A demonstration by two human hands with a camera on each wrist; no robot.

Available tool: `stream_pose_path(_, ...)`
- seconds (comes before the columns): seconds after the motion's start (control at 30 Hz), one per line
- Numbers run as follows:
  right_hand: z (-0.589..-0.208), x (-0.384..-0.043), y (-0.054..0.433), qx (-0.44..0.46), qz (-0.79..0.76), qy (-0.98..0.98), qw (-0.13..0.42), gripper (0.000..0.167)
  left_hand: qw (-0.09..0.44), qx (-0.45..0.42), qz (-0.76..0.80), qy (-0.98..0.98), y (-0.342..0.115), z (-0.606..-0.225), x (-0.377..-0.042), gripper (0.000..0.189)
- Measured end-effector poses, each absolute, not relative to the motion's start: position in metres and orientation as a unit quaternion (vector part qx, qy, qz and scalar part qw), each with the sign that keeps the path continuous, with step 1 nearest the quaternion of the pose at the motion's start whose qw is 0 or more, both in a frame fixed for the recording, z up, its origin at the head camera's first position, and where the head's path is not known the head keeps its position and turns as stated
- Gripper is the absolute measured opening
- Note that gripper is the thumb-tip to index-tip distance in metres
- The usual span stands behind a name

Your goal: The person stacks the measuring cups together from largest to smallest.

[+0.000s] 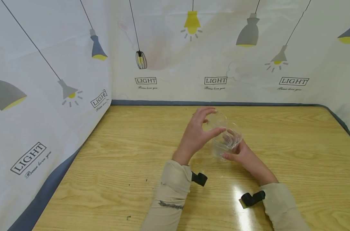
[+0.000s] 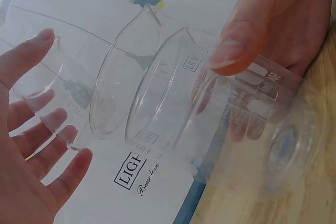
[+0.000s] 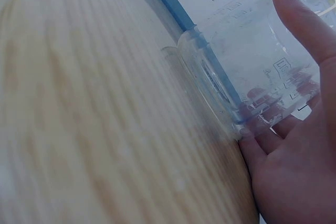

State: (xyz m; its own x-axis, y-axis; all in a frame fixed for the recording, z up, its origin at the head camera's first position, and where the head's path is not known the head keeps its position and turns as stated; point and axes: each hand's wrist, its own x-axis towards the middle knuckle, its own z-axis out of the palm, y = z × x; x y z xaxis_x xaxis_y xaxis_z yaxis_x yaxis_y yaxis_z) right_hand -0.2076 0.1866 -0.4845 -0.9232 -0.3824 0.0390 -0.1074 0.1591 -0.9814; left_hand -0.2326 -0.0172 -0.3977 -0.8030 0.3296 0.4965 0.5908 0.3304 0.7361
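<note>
My left hand [image 1: 196, 133] holds a clear glass beaker [image 1: 217, 119] between thumb and fingers, tilted with its spouted mouth toward a second beaker. That second clear beaker [image 1: 219, 150], printed with white volume marks, stands upright or nearly so on the table. Around its side curl the thumb and fingers of my right hand [image 1: 244, 155]. Two spouted rims face each other closely in the left wrist view; whether they touch I cannot tell. Further glass edges show inside the marked beaker, but the overlapping clear walls hide whether another beaker sits in it.
A wood-grain table [image 1: 111, 166] lies beneath both hands. White cloth [image 1: 169, 86] with printed lamps hangs behind and at the sides, with a blue border along the table's back edge. Black wrist cameras [image 1: 199, 179] are strapped over both sleeves.
</note>
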Motion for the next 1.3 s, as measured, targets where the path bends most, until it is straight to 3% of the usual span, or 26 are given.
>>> stream_pose_path(0.83, -0.484, -0.206, 0.187, -0.156, -0.638, 0.744, 0.124, 0.086, 0.057, -0.279, -0.537, -0.794, -0.014, -0.393, -0.228, 0.054)
stream_pose_path(1.03, -0.484, -0.206, 0.187, -0.150, -0.637, 0.745, 0.127, 0.086, 0.041, -0.272, -0.535, -0.799, -0.015, -0.374, -0.214, 0.051)
stream_pose_path(1.3, -0.477, -0.205, 0.185, -0.153, -0.630, 0.752, 0.118, 0.089, 0.050, -0.285, -0.530, -0.797, -0.013, -0.397, -0.230, 0.054)
